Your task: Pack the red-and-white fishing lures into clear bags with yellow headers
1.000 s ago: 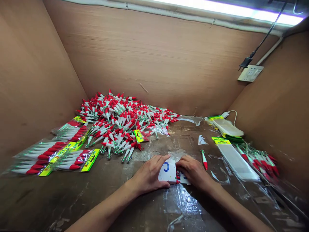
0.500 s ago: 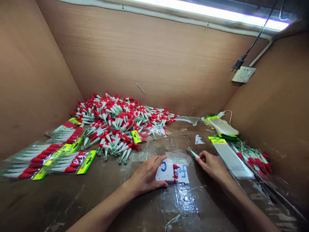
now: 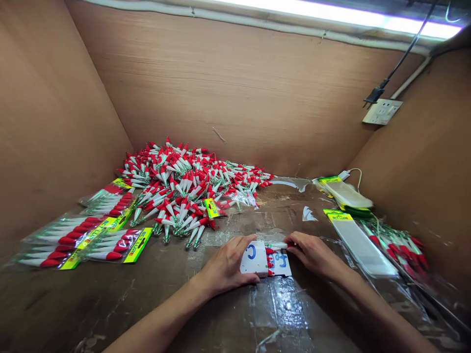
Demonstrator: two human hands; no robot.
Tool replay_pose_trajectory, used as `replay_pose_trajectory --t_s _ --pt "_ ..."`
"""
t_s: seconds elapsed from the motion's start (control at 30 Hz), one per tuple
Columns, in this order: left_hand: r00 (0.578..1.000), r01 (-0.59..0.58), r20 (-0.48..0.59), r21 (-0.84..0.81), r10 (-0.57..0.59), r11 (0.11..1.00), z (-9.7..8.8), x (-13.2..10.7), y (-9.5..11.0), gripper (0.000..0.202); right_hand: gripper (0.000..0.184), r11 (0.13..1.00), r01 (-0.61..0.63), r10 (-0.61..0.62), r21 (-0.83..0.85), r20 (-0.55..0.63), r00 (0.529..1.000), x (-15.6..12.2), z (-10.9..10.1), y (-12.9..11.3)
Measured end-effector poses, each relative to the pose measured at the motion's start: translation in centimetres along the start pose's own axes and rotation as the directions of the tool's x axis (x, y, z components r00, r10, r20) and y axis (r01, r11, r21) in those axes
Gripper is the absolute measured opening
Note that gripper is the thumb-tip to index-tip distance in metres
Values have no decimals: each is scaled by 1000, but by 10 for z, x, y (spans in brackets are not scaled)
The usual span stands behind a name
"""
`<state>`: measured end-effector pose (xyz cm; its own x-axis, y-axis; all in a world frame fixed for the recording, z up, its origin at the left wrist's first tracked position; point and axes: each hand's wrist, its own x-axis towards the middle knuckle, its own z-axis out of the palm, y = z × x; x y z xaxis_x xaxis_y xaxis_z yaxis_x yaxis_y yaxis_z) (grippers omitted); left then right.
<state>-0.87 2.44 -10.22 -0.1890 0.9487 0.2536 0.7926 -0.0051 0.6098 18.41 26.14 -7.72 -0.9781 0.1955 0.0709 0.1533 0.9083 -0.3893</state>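
Note:
My left hand grips a white card holder with blue handwriting, thumb on the near side and fingers on the far side. Red lure tips stick out of its right end, over a flap marked in blue. In my right hand, thumb and fingers pinch a red and white fishing lure. Its green-hooked end points left, at the far corner of the holder's opening; whether it has entered cannot be seen. The lure's red end is mostly hidden by my fingers.
A large heap of red and white lures lies at the back left. Packed bags of lures are at the left. Clear header bags and more lures lie right. A plug hangs by the wall socket.
My right hand has moved left, bringing the lure from beside the holder to its open end. My left hand keeps its grip on the holder. The view has shifted slightly.

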Motion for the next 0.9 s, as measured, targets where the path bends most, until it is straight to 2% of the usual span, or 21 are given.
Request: replay_pose_trajectory --t_s 0.1,0.33,0.5,0.6,0.77,0.9 --pt "1000 -9 7 3 9 1000 3 0 -1 96 18 1000 20 -20 -16 12 1000 5 1 -1" --pt "1000 -19 9 10 19 1000 7 0 -1 96 25 990 138 -137 -8 46 989 24 20 -26" --pt "1000 -6 17 17 5 1000 6 -1 1 95 19 991 111 -109 76 -25 994 25 26 -15" --pt "1000 -5 18 17 5 1000 6 -1 1 94 17 993 118 -118 -25 -15 993 25 27 -10" --pt "1000 -2 13 15 2 1000 7 1 -1 94 21 948 169 -189 -271 -49 981 27 28 -22" --pt "999 5 37 54 -7 999 6 0 1 93 21 946 171 -200 -276 -80 976 26 29 -20"
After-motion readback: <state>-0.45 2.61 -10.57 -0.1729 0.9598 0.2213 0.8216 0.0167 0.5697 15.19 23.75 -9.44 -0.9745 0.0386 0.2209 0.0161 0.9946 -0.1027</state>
